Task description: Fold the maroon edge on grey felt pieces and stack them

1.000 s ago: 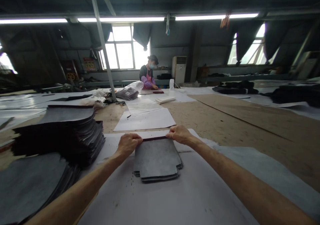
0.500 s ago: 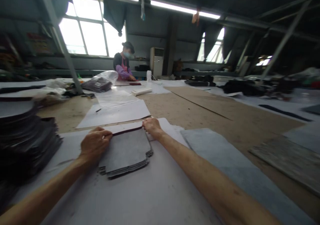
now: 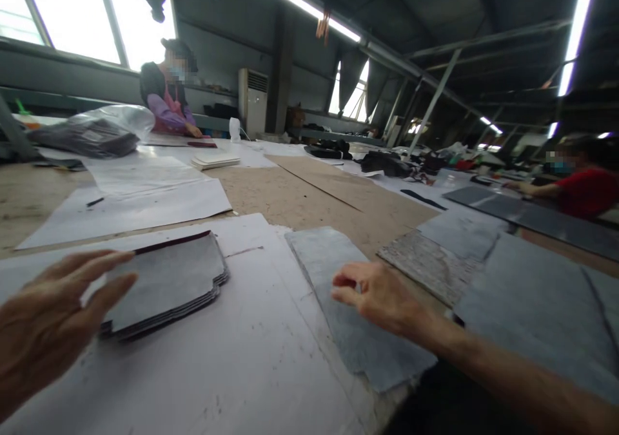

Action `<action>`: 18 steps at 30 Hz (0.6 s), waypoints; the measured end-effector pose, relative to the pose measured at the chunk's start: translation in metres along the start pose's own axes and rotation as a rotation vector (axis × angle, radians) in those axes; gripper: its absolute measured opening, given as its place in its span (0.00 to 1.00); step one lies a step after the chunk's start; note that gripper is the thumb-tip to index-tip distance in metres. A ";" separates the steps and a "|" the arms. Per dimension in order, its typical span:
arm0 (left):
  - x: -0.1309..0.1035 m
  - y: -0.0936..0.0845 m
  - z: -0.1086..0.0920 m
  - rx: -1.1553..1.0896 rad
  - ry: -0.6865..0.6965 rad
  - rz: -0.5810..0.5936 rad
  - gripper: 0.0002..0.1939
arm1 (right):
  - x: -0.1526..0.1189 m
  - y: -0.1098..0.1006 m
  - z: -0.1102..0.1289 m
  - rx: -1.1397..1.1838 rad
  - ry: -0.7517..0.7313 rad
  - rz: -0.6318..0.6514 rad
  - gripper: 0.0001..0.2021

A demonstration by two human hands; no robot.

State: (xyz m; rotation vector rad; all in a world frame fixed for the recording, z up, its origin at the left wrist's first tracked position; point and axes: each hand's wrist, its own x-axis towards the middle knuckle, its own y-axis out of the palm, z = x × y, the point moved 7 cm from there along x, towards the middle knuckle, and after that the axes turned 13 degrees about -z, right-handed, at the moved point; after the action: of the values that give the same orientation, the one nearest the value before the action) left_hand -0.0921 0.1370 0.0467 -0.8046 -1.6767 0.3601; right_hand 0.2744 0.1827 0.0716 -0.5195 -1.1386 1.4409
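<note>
A small stack of grey pieces point(image 3: 174, 277) with a dark red strip along its far edge lies on white paper point(image 3: 232, 357). My left hand point(image 3: 58, 319) is at the left end of this stack, thumb and fingers spread apart; whether the fingertips touch it I cannot tell. Over to the right, my right hand point(image 3: 382, 296) hovers above a grey-blue sheet point(image 3: 319, 254) with a cut-out outline. Its fingers are loosely curled, the thumb slightly apart from the index finger, and nothing shows between them.
Further right lie a rough speckled board point(image 3: 425, 261) and larger grey sheets point(image 3: 532, 299). A plastic-wrapped bundle point(image 3: 97, 132) and a pale stack point(image 3: 215, 160) stand farther back. One person point(image 3: 169, 100) works across the table; another, in red point(image 3: 587, 183), sits at the right.
My right hand has left the stack's far corner and moved right, over the grey-blue sheet. My left hand has opened from its grip on the stack's edge. The view has turned right.
</note>
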 end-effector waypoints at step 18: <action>-0.058 0.058 -0.253 -0.545 0.391 0.392 0.18 | -0.043 0.019 -0.039 0.135 -0.121 -0.144 0.08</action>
State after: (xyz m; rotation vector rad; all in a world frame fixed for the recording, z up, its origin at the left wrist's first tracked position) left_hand 0.1699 0.0930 0.0364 -1.5132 -1.2478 -0.0050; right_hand 0.3075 0.1587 0.0264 -0.2541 -1.1406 1.4265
